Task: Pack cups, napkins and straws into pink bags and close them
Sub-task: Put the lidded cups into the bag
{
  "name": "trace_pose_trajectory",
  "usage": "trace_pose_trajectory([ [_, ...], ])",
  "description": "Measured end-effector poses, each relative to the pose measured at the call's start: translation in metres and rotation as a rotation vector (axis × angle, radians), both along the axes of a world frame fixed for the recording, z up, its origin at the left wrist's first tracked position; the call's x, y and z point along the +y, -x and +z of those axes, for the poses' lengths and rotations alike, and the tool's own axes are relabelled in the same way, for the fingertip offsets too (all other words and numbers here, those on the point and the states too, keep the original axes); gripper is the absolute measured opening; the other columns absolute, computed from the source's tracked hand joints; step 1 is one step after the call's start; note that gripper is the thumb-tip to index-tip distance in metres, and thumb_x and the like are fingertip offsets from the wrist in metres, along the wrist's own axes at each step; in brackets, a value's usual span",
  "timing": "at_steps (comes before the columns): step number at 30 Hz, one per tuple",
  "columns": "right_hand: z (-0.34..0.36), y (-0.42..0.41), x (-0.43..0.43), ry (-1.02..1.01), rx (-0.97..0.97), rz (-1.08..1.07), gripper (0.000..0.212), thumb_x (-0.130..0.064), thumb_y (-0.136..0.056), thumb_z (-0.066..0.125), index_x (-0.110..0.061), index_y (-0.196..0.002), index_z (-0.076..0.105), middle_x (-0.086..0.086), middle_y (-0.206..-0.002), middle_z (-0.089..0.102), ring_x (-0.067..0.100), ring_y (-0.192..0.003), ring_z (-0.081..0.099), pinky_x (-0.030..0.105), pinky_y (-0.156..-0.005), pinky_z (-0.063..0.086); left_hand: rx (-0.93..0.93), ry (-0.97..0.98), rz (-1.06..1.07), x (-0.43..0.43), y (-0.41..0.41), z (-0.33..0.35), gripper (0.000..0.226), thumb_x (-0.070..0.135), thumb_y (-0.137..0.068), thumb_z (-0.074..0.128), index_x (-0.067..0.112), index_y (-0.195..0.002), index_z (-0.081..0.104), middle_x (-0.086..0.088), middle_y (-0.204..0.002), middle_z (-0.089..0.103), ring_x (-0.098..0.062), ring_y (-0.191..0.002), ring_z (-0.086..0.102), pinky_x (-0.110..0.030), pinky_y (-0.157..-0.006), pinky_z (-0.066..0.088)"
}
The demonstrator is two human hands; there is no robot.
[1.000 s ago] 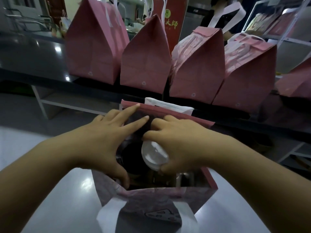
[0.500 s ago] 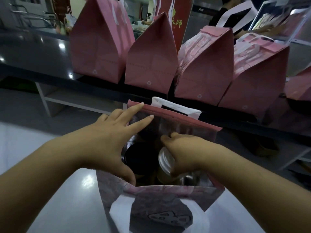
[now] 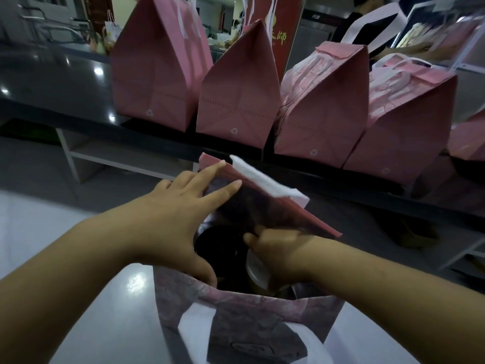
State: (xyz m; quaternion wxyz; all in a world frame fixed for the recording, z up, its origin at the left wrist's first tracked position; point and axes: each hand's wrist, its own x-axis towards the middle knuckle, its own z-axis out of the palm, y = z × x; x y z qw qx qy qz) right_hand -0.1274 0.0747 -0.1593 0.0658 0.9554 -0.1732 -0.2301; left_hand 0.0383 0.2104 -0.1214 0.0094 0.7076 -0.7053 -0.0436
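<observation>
Open bag [image 3: 236,308] holds a cup [image 3: 223,248], second cup [image 3: 256,269] at its 3 o'clock; closed bags [image 3: 236,88] on counter [image 3: 65,82] at 12 o'clock

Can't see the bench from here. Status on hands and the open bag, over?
Left hand flat against far wall of open pink bag. Right hand inside, gripping lidded cup. Bag unclosed, nothing in the way.

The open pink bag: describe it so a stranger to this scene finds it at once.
A dark counter bears a row of closed pink bags. Before it, on the pale table, stands another bag. Only its mouth gapes: the left hand spreads it, the right hand grips a lidded cup inside.
</observation>
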Motion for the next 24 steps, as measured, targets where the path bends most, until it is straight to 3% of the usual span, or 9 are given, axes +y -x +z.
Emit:
trace_pose_trajectory([
  [2,-0.002,0.0,0.0,-0.014,0.017,-0.006,0.084,-0.033,-0.067,0.081,-0.017,-0.135,0.033,0.008,-0.122,0.046,0.022,-0.09,0.051,0.03,-0.067,0.038,-0.002,0.003,0.002,0.0,0.001,0.001,0.124,0.087,-0.04,0.055,0.059,-0.114,-0.04,0.03,-0.121,-0.053,-0.003,-0.127,-0.015,-0.04,-0.111,0.008],
  [7,0.002,0.003,-0.001,-0.015,-0.001,-0.039,0.08,-0.036,-0.069,0.078,-0.021,-0.135,0.036,0.005,-0.119,0.047,0.028,-0.1,0.054,0.033,-0.073,0.045,0.027,0.083,-0.025,0.001,-0.001,0.002,0.113,0.087,-0.048,0.05,0.059,-0.113,-0.038,0.028,-0.139,-0.035,-0.002,-0.13,-0.006,-0.038,-0.111,0.015],
  [10,0.017,0.011,-0.001,-0.006,-0.077,0.009,0.064,-0.036,-0.074,0.073,-0.025,-0.13,0.043,0.003,-0.121,0.052,0.027,-0.104,0.054,0.034,-0.079,0.047,0.047,0.142,-0.045,0.001,-0.005,0.003,0.103,0.083,-0.058,0.046,0.055,-0.131,-0.02,0.025,-0.147,-0.02,-0.009,-0.136,0.003,-0.038,-0.111,0.02],
  [14,0.047,0.022,0.011,-0.004,-0.226,0.051,0.049,-0.037,-0.083,0.065,-0.031,-0.128,0.046,-0.003,-0.12,0.056,0.02,-0.103,0.054,0.033,-0.071,0.044,0.077,0.248,-0.073,0.001,-0.004,0.011,0.089,0.068,-0.068,0.054,0.042,-0.142,0.011,0.02,-0.149,0.008,-0.009,-0.131,0.023,-0.034,-0.106,0.031],
  [19,0.087,0.049,0.029,-0.015,-0.431,0.013,0.035,-0.038,-0.085,0.062,-0.03,-0.118,0.052,-0.006,-0.113,0.057,0.018,-0.1,0.054,0.039,-0.08,0.049,0.11,0.408,-0.089,0.007,0.008,0.029,0.065,0.055,-0.07,0.062,0.034,-0.129,0.045,0.015,-0.13,0.046,-0.01,-0.11,0.049,-0.033,-0.089,0.047],
  [24,0.115,0.093,0.043,-0.027,-0.684,-0.035,0.031,-0.038,-0.084,0.065,-0.029,-0.113,0.059,-0.011,-0.107,0.061,0.011,-0.094,0.056,0.037,-0.08,0.05,0.154,0.543,-0.189,0.014,0.047,0.058,0.049,0.055,-0.071,0.057,0.03,-0.113,0.061,0.014,-0.107,0.06,-0.009,-0.093,0.058,-0.037,-0.076,0.053],
])
